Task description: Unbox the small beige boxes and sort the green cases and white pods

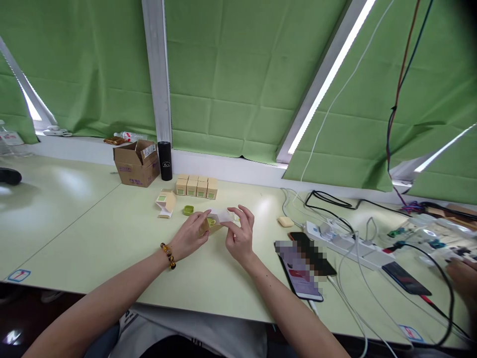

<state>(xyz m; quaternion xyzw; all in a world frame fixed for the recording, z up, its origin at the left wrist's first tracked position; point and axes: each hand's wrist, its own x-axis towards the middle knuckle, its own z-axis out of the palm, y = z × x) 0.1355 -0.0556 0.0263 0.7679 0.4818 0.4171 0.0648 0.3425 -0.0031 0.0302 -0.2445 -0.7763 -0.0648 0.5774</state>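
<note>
A small box (pixel 219 216) with a white inside is held above the table in front of me, its flap spread out. Something green shows in its opening, too small to name. My left hand (pixel 190 234) grips the tan side of this box, a beaded bracelet on the wrist. Curled around the white flap, the thumb and fingers of my right hand (pixel 240 233) pinch its right part. A small green tray-like piece (pixel 188 210) lies just beyond my left hand. Left of it rests an unfolded tan carton (pixel 166 203) with a green label.
Several closed tan boxes (pixel 197 187) stand in a row at the back, near a black bottle (pixel 165 161) and an open cardboard box (pixel 137 164). Two phones (pixel 298 271), a power strip (pixel 346 243) and loose cables lie right. Another person's hand (pixel 462 276) shows at the right edge.
</note>
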